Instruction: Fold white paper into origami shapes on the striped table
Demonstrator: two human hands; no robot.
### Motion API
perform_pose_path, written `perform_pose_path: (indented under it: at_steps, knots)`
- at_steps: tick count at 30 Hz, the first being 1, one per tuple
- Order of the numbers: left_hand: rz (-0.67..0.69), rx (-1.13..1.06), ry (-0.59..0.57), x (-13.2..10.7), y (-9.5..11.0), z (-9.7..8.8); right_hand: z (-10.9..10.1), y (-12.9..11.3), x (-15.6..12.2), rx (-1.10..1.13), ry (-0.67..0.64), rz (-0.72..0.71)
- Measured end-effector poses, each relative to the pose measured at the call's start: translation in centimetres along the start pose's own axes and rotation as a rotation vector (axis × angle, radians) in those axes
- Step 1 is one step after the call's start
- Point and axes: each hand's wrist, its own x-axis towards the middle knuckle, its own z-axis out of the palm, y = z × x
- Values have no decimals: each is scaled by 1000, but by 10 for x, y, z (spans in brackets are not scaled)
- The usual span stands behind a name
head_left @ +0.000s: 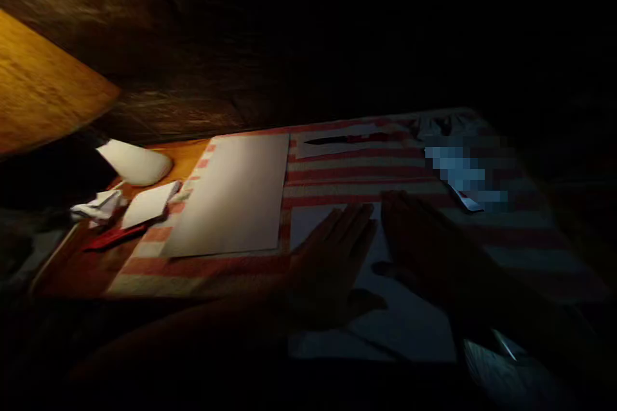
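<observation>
Both my hands lie on a sheet of paper [414, 334] near the front of the table, in deep shadow. My left hand [332, 263] is flat, its fingers stretched forward and its thumb out to the right. Beside it my right hand [414, 244] also reaches forward, fingers extended, its thumb pointing left. The fingertips of the two hands nearly meet at the paper's far part. Nothing shows in either hand. A larger pale sheet [236, 199] lies to the left under the light. Beyond my hands a dark-bladed knife [337, 139] rests on a smaller piece of paper.
A red-and-white striped cloth [328, 173] covers most of the table. At the left are a lamp [24, 77], its white base [139, 164], a small white pad [150, 204], a red object [116, 237] and crumpled paper [99, 205]. A lit phone-like screen [463, 180] lies right.
</observation>
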Motion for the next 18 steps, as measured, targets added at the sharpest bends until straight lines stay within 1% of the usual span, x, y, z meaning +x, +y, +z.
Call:
perform_pose_path:
  at_steps: [4,8,13,18]
  knots:
    - [-43,-15,41,-5,-9,-1,-4,2,-3,35,-8,15]
    - [-44,-13,81,-15,-20,0,-10,0,0,38,-80,15]
    - [-12,-6,83,-24,-31,4,-14,-1,2,43,-139,6]
    - [-3,-15,69,-27,-37,5,-16,-1,1,62,-145,2]
